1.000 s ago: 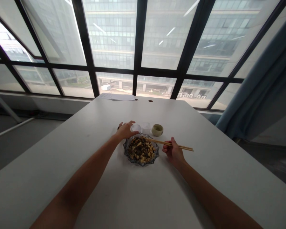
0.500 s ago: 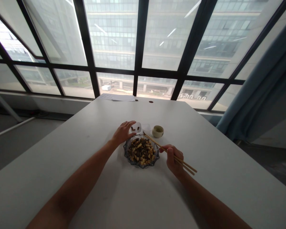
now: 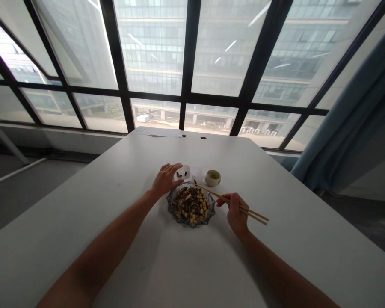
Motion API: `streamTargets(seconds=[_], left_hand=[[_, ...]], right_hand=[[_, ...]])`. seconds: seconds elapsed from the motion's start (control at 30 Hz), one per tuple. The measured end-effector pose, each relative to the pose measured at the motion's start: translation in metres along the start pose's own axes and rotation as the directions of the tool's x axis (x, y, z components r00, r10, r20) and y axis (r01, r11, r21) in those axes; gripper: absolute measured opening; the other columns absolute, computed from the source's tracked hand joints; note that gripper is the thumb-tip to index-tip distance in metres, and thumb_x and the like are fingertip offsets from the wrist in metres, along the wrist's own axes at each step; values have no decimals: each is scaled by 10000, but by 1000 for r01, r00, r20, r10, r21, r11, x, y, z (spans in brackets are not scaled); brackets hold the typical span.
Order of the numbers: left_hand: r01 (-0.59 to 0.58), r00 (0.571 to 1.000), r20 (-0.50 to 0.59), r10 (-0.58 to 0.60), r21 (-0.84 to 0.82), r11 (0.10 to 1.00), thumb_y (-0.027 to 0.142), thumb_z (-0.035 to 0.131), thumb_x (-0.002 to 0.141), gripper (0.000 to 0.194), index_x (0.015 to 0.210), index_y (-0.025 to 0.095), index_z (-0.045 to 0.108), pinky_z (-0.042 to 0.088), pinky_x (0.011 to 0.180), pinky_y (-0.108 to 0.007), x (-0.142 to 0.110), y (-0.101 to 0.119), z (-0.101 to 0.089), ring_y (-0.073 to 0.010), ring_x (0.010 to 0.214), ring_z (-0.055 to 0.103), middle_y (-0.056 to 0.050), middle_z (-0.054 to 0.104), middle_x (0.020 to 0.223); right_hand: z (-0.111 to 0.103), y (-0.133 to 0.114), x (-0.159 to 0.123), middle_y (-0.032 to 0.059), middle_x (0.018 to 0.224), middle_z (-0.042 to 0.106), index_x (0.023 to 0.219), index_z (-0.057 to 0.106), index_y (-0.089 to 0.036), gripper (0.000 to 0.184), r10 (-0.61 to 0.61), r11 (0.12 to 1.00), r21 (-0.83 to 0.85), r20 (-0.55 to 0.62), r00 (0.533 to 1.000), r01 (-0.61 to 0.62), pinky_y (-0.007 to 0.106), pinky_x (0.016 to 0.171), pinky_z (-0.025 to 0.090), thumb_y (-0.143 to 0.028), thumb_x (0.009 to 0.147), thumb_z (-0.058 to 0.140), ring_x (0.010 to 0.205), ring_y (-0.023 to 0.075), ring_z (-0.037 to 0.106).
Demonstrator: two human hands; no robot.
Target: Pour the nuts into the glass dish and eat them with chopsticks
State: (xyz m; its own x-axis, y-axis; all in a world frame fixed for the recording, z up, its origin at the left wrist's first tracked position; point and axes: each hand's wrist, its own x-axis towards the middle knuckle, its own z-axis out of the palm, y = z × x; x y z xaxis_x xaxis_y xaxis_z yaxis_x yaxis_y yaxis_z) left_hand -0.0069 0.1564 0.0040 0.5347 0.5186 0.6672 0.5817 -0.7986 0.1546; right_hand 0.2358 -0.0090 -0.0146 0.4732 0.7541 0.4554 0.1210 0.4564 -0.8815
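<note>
A clear glass bowl with a scalloped rim stands on the table, filled with pale peanuts and dark seeds that look like sunflower seeds. My right hand is closed around a pair of wooden chopsticks, right of the bowl. Their tips pinch a small dark seed above the bowl's far rim. My left hand lies with fingers stretched and thumb apart at the left side of a small white dish. Two or so dark seeds lie in that dish. Whether the fingers press on it I cannot tell.
Right of the white dish stands another small white dish, then a pale green cup. Paper sheets lie at the far edge of the white table, near a dark round spot. Windows rise behind; a blue curtain hangs right.
My right hand has shifted slightly right, and the chopsticks lie at a flatter angle, their tips a little nearer me with the dark seed. My left hand has barely moved.
</note>
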Motion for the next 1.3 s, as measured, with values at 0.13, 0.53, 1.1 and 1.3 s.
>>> streamTargets(seconds=[0.13,0.53,1.1,1.3], left_hand=[[31,1000,5,-31,-9,999,442,686,839,560,1323,217,516,350,1140,-450,-1,0,1,-246,1236,588,-92,623,1345],[27,1000,-4,-27,-15,1000,438,701,832,540,1293,212,531,347,1138,-449,-1,1,1,-238,1220,602,-89,633,1332],[52,998,40,-52,8,999,463,649,871,532,1322,219,507,303,1154,-465,1,5,0,-242,1182,619,-89,644,1309],[117,990,73,-119,30,993,491,584,905,485,1298,211,529,232,1166,-527,1,5,0,-266,1164,613,-107,681,1227]], right_hand=[[-1,16,12,40,540,641,687,600,-170,550,345,904,298,-86,935,-306,266,443,514,-710,791,627,466,164,621],[-5,14,20,34,523,631,674,601,-175,525,395,881,332,-126,910,-336,243,427,503,-670,846,594,455,144,603],[47,-37,61,49,678,688,793,683,-190,475,-209,936,-221,283,936,276,291,603,538,-602,944,502,619,171,654],[25,-63,58,43,520,629,650,673,-191,650,-82,987,-125,179,980,106,273,427,459,-793,819,497,428,145,550]])
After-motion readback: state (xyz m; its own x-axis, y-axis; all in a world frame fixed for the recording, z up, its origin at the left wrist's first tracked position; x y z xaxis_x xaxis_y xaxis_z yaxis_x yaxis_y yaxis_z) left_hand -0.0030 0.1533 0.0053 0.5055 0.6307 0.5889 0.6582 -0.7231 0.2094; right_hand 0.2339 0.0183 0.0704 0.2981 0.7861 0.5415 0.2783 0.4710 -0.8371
